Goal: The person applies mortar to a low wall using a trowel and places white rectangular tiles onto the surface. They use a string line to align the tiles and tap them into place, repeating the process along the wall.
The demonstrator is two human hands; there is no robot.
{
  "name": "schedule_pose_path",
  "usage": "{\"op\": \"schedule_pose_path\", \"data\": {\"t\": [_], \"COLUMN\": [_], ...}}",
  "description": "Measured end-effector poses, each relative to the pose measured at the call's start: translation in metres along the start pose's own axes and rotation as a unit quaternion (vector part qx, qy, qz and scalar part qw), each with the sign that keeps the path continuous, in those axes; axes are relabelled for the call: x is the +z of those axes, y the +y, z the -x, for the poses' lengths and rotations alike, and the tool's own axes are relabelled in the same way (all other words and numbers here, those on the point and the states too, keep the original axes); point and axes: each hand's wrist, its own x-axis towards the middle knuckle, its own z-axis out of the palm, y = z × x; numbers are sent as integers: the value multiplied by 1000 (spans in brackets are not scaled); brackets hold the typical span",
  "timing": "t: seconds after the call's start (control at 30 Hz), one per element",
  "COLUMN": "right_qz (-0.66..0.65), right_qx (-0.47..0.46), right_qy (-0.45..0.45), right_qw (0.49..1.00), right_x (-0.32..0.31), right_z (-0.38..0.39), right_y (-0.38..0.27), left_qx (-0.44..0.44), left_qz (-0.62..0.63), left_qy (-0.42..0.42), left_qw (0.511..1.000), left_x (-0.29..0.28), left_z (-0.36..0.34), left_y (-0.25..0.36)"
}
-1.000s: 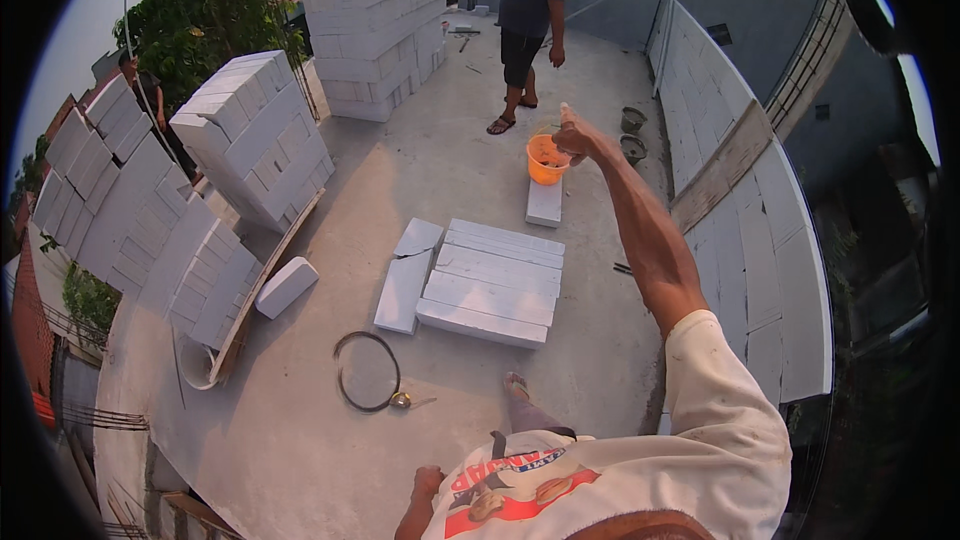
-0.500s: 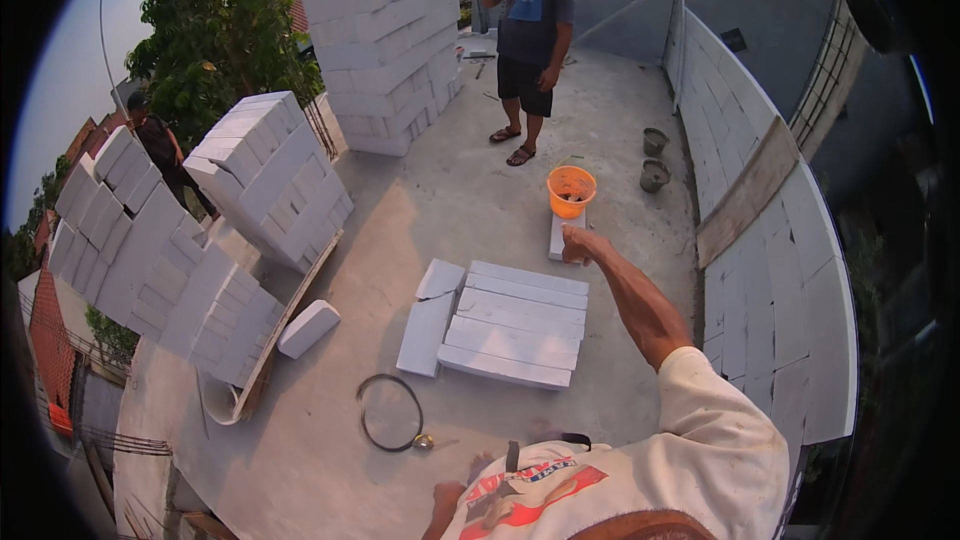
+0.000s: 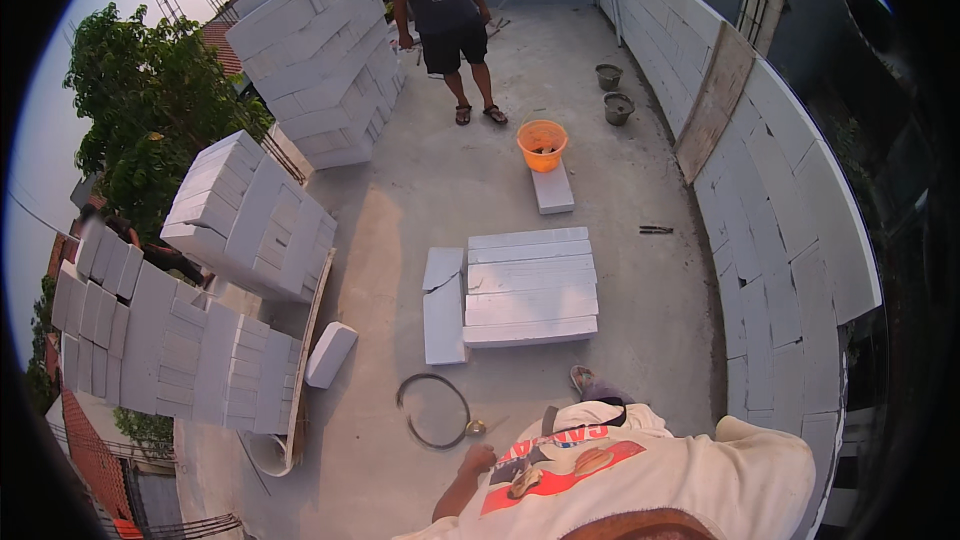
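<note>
My left hand (image 3: 478, 461) is low in front of my printed white shirt (image 3: 600, 470); its fingers look small and bunched, and whether they hold anything cannot be made out. Just beyond it on the concrete lies a small round yellowish object (image 3: 475, 428) beside a loop of dark hose or cable (image 3: 432, 412). My right hand is out of sight, with only its sleeve (image 3: 770, 455) showing. Ahead of me lies a low stack of white blocks (image 3: 530, 275), with a cracked block (image 3: 444, 320) along its left side. An orange bucket (image 3: 542, 147) stands on a single white block (image 3: 553, 192).
Tall block stacks (image 3: 325, 70) and a leaning block pile on a board (image 3: 250, 230) stand left. A white block wall (image 3: 770, 200) runs along the right. Two dark buckets (image 3: 618, 110) and a small dark tool (image 3: 656, 230) lie near it. A person (image 3: 440, 10) stands beyond.
My right arm, which pointed forward toward the orange bucket, has dropped out of view. My left hand now shows. The view has shifted, and the standing person's raised hand is lowered.
</note>
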Motion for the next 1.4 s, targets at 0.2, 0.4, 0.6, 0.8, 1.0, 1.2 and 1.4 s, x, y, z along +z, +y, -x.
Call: {"op": "schedule_pose_path", "data": {"t": [0.2, 0.4, 0.6, 0.8, 1.0, 1.2, 1.4], "right_qz": [-114, -126, -24, 40, 207, 302, 227], "right_qx": [-11, -174, -318, -375, -425, -491, -518], "right_qy": [-19, 11, 216, 205, 170, 356, 504], "right_qw": [993, 977, 923, 903, 865, 736, 653], "right_x": [58, 36, -81, -145, -123, -71, -28], "right_z": [0, -28, -80, -95, -207, -327, -426], "right_y": [38, -81, -197, -291, -417, -527, -575], "left_qx": [219, 48, -180, -257, -394, -418, -405], "left_qz": [-350, -124, 155, 137, 162, 226, 252], "left_qy": [-18, -92, -24, -182, -124, 38, 91], "left_qw": [911, 987, 971, 939, 896, 879, 874], "left_x": [-18, -49, -37, 11, 110, 161, 177], "left_z": [-12, -21, -12, -29, -46, -77, -82], "left_y": [-29, 22, 145, 225, 264, 245, 232]}}
